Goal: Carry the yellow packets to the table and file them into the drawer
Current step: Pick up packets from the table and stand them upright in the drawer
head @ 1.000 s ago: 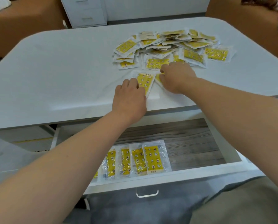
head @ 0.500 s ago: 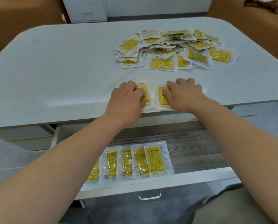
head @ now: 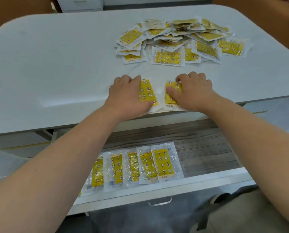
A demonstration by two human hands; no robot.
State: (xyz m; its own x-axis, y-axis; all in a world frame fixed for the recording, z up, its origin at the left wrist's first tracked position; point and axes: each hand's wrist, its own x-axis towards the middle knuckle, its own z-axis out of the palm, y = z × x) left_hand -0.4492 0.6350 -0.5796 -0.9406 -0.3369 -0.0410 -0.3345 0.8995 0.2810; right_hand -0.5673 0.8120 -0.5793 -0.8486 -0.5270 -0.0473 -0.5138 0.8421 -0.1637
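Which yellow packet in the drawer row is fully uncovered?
The rightmost packet in the drawer: nothing lies over it, while each of the others in the row is partly covered.

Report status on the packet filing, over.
Left grip presses left packet, right grip presses right packet, at table near edge. Drawer open below, filed row inside. Pile behind; nothing blocks the drop.
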